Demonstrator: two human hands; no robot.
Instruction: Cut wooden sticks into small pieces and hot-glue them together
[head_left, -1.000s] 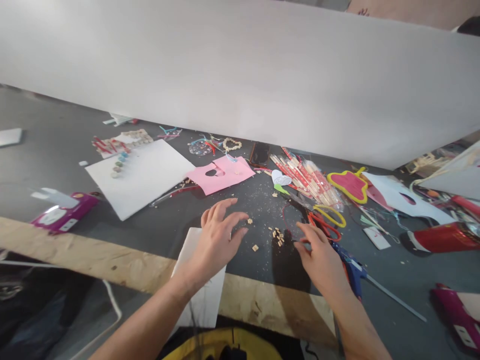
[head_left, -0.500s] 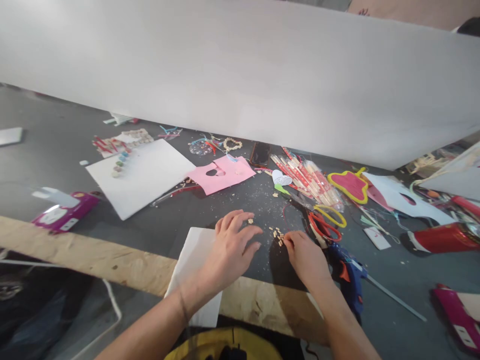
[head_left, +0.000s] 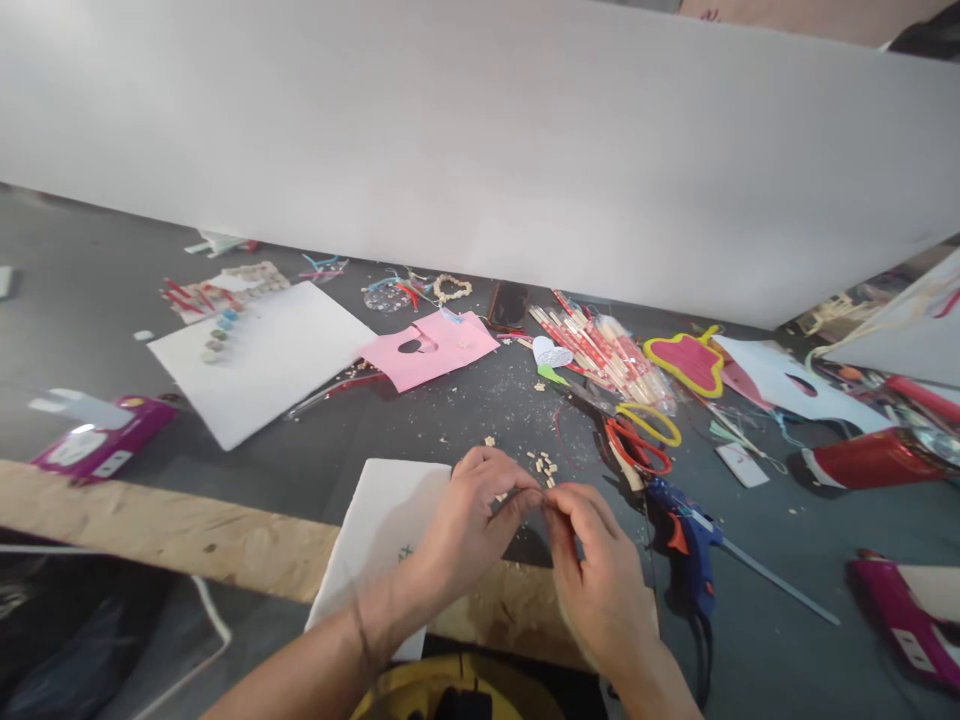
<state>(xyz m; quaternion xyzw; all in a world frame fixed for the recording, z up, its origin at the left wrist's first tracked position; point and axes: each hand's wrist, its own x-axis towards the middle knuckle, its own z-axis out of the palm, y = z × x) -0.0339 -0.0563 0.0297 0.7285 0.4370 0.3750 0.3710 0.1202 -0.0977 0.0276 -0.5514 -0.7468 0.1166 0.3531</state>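
My left hand [head_left: 480, 510] is closed in a pinch, its fingertips meeting those of my right hand [head_left: 592, 560] above the table's front edge. The right fingers are pinched too. Whatever lies between the fingertips is too small to make out. Just beyond them a loose cluster of short cut wooden stick pieces [head_left: 546, 466] lies on the dark table. A few similar bits sit by the left knuckles. Under my left wrist is a white foam board [head_left: 382, 510] with a small dark mark, partly hidden by the forearm.
Right of my hands lie a blue glue gun [head_left: 694, 550] and red- and yellow-handled scissors [head_left: 637, 445]. Farther back are wrapped chopsticks [head_left: 600, 350], a phone [head_left: 508, 305] and pink paper [head_left: 431, 350]. A red can [head_left: 870, 460] lies at right, a white sheet [head_left: 262, 370] at left.
My right hand has moved left and toward me from the stick pieces. My left hand has gone from spread fingers to a pinch, and both hands' fingertips now meet.
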